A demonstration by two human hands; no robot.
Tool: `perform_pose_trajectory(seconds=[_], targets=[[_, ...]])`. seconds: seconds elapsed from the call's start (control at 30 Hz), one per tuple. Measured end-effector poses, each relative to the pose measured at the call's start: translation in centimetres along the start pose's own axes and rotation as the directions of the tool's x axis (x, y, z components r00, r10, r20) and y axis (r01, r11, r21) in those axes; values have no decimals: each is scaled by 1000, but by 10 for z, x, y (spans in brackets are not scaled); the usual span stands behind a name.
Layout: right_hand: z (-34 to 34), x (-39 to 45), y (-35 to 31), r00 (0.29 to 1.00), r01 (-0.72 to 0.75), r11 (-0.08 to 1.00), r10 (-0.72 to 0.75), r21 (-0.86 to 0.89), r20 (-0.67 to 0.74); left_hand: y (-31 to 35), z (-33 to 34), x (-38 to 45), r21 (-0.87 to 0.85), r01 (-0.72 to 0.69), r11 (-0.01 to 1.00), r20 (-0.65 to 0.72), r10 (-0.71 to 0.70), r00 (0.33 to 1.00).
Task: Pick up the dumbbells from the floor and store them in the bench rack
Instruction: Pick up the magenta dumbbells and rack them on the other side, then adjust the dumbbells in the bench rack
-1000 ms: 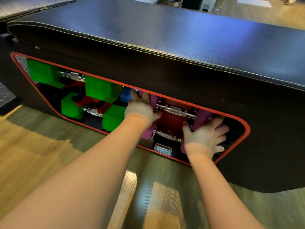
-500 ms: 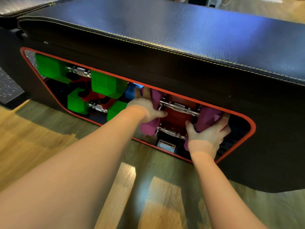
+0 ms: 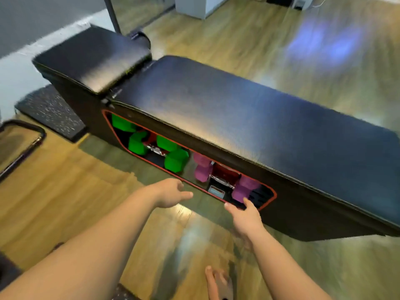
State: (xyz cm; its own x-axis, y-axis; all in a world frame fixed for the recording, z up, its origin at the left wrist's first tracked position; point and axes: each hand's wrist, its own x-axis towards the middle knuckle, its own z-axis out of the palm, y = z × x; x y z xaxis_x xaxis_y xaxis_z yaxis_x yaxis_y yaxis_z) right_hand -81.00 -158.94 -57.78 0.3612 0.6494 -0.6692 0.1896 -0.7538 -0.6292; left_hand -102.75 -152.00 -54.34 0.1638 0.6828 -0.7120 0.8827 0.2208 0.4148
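Black padded bench (image 3: 238, 118) runs diagonally across wooden floor (image 3: 54, 202), frame motion-blurred. Red-rimmed rack opening (image 3: 273, 194) is cut into the bench's near side wall. Inside the opening, toward the bench's headrest end: green dumbbells (image 3: 176, 160), two of them stacked, metal handles partly visible between the heads. Toward the opposite end of the opening: purple dumbbells (image 3: 203, 169), heads at both sides of a red cradle (image 3: 226, 173), chrome handle across it; exact count of purple ones hard to tell, looks like two stacked. Small label plate (image 3: 216, 190) sits at the opening's lower rim, between the purple heads.

Left hand (image 3: 171, 192) is in front of the bench, just below the opening's lower rim, fingers loosely spread, holding nothing, not touching the dumbbells. Right hand (image 3: 244, 215) also in front of the bench, under the purple end of the opening, fingers relaxed and apart, empty; fingertips reach the red rim, contact unclear due to blur.

Bare foot (image 3: 218, 282) on the floor, on the near side of the bench. Speckled dark mat (image 3: 49, 111) lies beside the headrest end of the bench. No dumbbell visible on the floor.
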Motion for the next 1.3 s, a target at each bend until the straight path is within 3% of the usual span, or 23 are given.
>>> perform_pose_trajectory(seconds=[0.1, 0.23, 0.33, 0.53, 0.87, 1.3], targets=[[-45, -96, -24, 995, -5, 1000, 2, 21, 98, 20, -23, -106, -93, -23, 995, -99, 14, 995], [-128, -253, -66, 989, 43, 998, -48, 35, 142, 62, -34, -267, -243, -64, 968, -36, 57, 998], [-172, -349, -83, 980, 136, 990, -139, 31, 145, 95, -32, -369, -342, -117, 932, -72, 98, 993], [-235, -457, -91, 946, 276, 961, -273, 5, 177, 150, -22, -475, -377, -233, 897, -237, 149, 960], [-325, -470, -56, 900, 416, 908, -402, -58, 172, 233, 24, -514, -401, -334, 853, -398, 166, 902], [-532, -365, -48, 805, 569, 822, -557, -1, 204, 429, 124, -471, -425, -363, 829, -524, 102, 846]])
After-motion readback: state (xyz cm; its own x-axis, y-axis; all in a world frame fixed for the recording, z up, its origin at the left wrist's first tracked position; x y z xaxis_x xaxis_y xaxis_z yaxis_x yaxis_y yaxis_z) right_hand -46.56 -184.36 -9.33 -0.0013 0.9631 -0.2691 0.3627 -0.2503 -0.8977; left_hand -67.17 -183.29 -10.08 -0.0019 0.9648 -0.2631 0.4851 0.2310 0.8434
